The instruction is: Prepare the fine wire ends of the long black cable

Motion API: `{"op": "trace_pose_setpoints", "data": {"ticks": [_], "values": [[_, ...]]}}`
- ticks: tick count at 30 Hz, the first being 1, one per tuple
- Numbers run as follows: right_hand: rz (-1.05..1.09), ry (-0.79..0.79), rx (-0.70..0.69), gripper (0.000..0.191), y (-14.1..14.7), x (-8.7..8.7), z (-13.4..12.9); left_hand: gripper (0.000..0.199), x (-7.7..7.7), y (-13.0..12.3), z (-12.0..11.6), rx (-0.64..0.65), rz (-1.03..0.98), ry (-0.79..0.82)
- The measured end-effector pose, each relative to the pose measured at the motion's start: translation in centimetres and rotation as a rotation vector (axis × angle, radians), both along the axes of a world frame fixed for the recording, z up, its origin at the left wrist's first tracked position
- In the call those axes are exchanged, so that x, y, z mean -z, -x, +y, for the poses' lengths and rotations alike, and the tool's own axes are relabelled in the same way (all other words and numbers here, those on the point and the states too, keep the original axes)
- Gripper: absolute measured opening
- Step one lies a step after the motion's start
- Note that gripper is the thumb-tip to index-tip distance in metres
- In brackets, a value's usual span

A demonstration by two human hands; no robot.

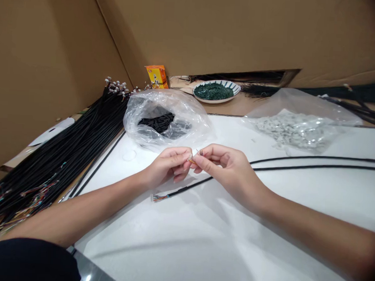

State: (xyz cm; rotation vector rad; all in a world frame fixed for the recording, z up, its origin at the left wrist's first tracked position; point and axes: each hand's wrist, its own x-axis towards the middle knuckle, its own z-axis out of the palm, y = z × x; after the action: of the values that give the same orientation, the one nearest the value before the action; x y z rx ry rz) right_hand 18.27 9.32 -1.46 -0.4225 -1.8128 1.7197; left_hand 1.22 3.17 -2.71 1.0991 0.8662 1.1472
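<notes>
My left hand (169, 167) and my right hand (223, 167) meet above the white table, and each pinches at a thin wire end (193, 158) with a coppery-orange tip. How many wires they hold is too small to tell. Below my left hand lies a black sheathed cable (185, 188), its frayed end (159, 197) showing fine coloured wires. Right of my right hand, a pair of black cable lengths (315, 162) stretches across the table. My fingertips hide part of the wire ends.
A large bundle of black cables (64, 151) with coloured ends lies left. Behind my hands are a clear bag of black pieces (166, 118), a bag of small white parts (293, 129), a plate of green granules (213, 91) and an orange box (157, 77). Cardboard lines the walls.
</notes>
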Motion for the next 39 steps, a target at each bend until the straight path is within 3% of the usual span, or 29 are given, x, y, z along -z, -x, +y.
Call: {"op": "trace_pose_setpoints", "data": {"ticks": [7,15,27,33,39], "values": [[0.013,0.003,-0.022,0.004,-0.1,-0.1,0.5,0.030,-0.2,0.0,0.1,0.003,-0.011,0.011],[-0.061,-0.029,0.000,0.008,-0.1,0.3,0.8,0.030,-0.3,0.1,0.1,0.010,-0.020,0.013],[-0.052,0.129,-0.133,0.007,-0.1,0.5,1.4,0.028,-0.5,0.1,0.0,0.020,-0.028,0.049],[-0.105,0.153,-0.129,0.012,-0.1,0.4,1.6,0.028,-0.5,0.1,0.1,0.028,-0.020,0.060],[-0.139,0.239,-0.223,0.019,-0.1,-0.1,2.2,0.028,-0.5,0.1,0.0,0.039,-0.021,0.057]]}}
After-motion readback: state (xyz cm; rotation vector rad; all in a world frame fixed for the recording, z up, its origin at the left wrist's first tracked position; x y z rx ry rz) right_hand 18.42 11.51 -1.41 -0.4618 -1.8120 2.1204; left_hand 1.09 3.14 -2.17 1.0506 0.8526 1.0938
